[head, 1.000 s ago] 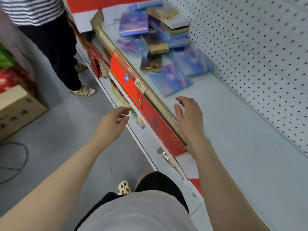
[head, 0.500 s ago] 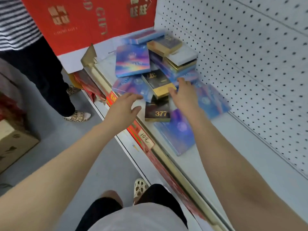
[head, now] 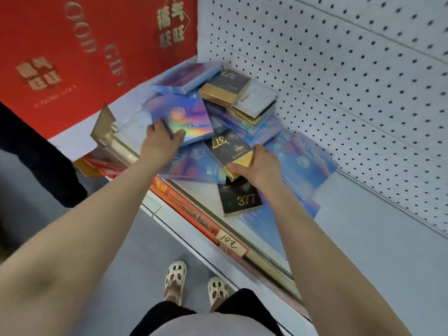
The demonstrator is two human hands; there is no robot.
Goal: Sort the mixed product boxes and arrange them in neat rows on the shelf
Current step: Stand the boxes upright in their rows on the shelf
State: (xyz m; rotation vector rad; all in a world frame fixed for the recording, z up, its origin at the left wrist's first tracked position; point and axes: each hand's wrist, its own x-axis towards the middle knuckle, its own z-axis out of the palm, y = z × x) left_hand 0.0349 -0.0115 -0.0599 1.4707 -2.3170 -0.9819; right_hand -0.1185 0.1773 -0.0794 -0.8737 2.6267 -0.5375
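Both hands on the box pile at the left end of the shelf (head: 363, 226). Left hand (head: 161, 141) grips the near edge of a holographic blue box (head: 184, 117), thumb on top. Right hand (head: 257, 163) holds the gold end of a black-and-gold 377 box (head: 228, 149), tilted on the heap. Second 377 box (head: 240, 197) lies flat just below. Remaining boxes are jumbled against the pegboard (head: 339, 81).

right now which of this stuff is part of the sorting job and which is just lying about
Part of the job:
- holographic box, gripped by the left hand
- black and gold box, gripped by the right hand
- second black 377 box
- mixed pile by the pegboard
- shelf

Just lying about:
- red gift panel
- price tag
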